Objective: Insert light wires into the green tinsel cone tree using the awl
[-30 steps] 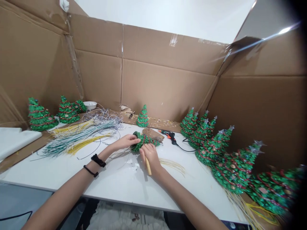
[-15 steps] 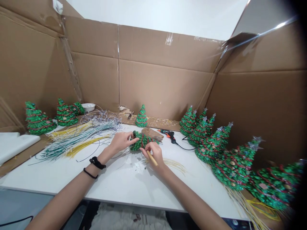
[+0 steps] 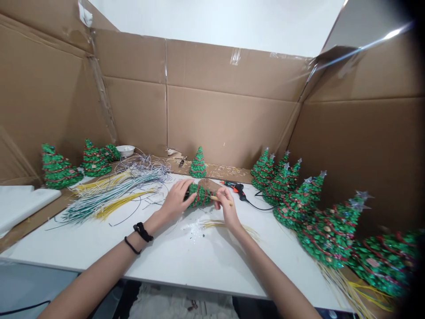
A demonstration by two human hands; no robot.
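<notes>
A small green glittery Christmas tree (image 3: pixel 199 195) lies on its side on the white table (image 3: pixel 172 257). My left hand (image 3: pixel 177 200) is closed round its wide base end. My right hand (image 3: pixel 226 204) sits at the tree's tip end, its fingers pinched on a thin wooden stick (image 3: pixel 222 200) that points across toward the tree. Two black bands circle my left wrist (image 3: pixel 139 235).
A black and orange glue gun (image 3: pixel 235 188) lies just behind my right hand. Bundles of yellow, green and grey wires (image 3: pixel 109 192) spread at the left. Several finished trees (image 3: pixel 318 221) line the right edge; others (image 3: pixel 59 167) stand at the left. Cardboard walls (image 3: pixel 226 119) enclose the table.
My right hand has moved from the near side of the tree up and right to its tip, swinging the stick from pointing toward me to lying across. The left hand shifted slightly along the base.
</notes>
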